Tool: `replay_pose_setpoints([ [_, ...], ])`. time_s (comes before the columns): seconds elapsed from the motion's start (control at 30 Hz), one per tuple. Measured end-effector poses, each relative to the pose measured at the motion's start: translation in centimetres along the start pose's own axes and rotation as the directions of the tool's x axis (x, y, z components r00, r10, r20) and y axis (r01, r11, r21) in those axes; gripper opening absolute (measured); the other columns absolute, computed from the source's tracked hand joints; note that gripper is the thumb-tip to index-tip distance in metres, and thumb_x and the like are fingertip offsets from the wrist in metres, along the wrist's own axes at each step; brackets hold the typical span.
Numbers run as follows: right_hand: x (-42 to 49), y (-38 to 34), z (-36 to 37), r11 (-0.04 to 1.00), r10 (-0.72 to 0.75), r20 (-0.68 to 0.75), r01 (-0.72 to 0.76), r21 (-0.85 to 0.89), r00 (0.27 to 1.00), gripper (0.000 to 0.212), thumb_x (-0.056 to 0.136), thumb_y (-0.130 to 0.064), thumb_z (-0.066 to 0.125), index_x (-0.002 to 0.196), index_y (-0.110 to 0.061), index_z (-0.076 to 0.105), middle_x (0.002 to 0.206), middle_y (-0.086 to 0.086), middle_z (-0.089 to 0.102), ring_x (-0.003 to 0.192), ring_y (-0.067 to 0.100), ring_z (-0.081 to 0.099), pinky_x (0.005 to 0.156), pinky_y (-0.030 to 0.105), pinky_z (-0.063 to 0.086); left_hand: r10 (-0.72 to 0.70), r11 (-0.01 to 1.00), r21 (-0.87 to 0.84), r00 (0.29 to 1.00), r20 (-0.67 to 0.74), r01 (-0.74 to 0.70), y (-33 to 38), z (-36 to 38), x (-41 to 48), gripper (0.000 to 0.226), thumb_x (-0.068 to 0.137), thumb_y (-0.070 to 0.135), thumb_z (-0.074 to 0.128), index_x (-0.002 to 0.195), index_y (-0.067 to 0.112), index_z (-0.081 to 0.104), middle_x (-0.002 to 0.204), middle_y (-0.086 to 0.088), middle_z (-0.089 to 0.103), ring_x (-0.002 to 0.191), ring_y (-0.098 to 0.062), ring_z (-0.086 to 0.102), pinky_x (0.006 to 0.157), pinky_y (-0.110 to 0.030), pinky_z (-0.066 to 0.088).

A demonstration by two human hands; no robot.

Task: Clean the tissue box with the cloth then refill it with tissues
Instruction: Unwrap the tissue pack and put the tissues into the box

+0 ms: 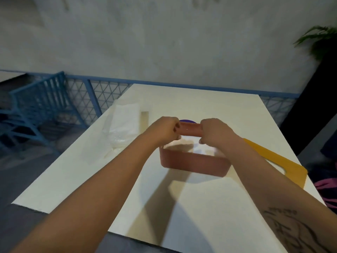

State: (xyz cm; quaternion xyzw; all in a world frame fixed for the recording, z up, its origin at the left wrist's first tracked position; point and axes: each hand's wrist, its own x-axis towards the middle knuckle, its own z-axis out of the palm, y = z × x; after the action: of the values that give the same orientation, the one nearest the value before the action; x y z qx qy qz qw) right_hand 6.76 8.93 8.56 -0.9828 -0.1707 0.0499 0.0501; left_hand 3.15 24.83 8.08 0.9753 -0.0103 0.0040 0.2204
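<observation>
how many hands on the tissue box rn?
2: the left hand grips the left end of the far rim of the pink tissue box, the right hand grips the right end. Fingertips are partly hidden.

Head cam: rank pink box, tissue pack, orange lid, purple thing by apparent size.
1. pink box
2. orange lid and tissue pack: look alike, lid partly hidden, so not ranked
3. purple thing: only a sliver shows behind the box

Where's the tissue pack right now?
Head view: the tissue pack lies on the left side of the white table, just left of the pink tissue box, with a pale strip between them.
</observation>
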Motion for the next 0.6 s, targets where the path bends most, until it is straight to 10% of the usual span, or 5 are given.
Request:
replay_pose_setpoints([
  [0.27,-1.2,-8.7,0.3,0.967,-0.181,-0.094,0.195,0.163,0.979,0.030,0.085,-0.020,0.062,0.115,-0.016,0.059,0.115,0.006,0.056,0.107,0.025,0.055,0.086,0.033,0.045,-0.125,0.987,-0.156,0.808,-0.575,0.042,-8.9,-1.7,-7.3,0.037,0.081,0.017,0.068,0.116,0.017,0.056,0.107,0.002,0.058,0.089,-0.010,0.053,0.075,-0.018,0.037],
  [0.6,-0.5,-18.9,6.5,0.926,-0.225,0.086,0.186,0.328,0.971,0.037,0.093,-0.027,0.052,0.129,-0.017,0.052,0.133,0.003,0.053,0.120,0.021,0.050,0.094,0.030,0.041,-0.257,0.965,-0.097,0.810,-0.527,0.243,-19.6,0.1,-7.6,0.073,0.067,0.033,0.079,0.128,0.017,0.043,0.132,-0.004,0.042,0.118,-0.025,0.039,0.096,-0.032,0.033],
])
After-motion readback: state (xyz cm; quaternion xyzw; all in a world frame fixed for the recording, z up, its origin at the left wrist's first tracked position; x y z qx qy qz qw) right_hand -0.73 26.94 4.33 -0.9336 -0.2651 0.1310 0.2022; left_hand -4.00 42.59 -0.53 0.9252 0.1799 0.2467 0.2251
